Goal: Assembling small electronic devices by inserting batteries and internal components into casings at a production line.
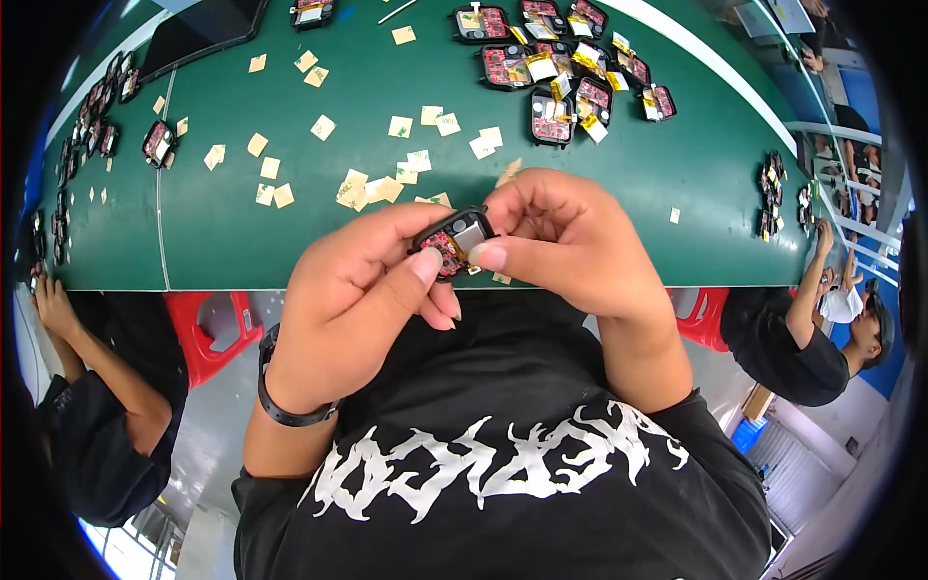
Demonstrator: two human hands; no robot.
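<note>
In front of my chest, at the table's near edge, I hold a small black device housing [448, 244] with a red circuit board inside. A flat silver battery [471, 238] with yellow tape lies in its right part. My left hand [353, 290] is closed round the housing's left side, its thumb on the circuit board. My right hand [570, 237] is closed at the right side, thumb by the battery's lower edge and index finger by the upper corner. Its other fingers are curled and partly hidden. Behind that hand a beige scrap [509, 172] shows; I cannot tell whether it is held.
Beige adhesive squares [353, 188] are scattered over the green table [367, 87]. Several open housings with batteries [551, 68] cluster at the far right, more [92, 126] at the left. A dark flat panel [208, 39] lies far left. Co-workers [116, 416] sit on both sides, near red stools [208, 338].
</note>
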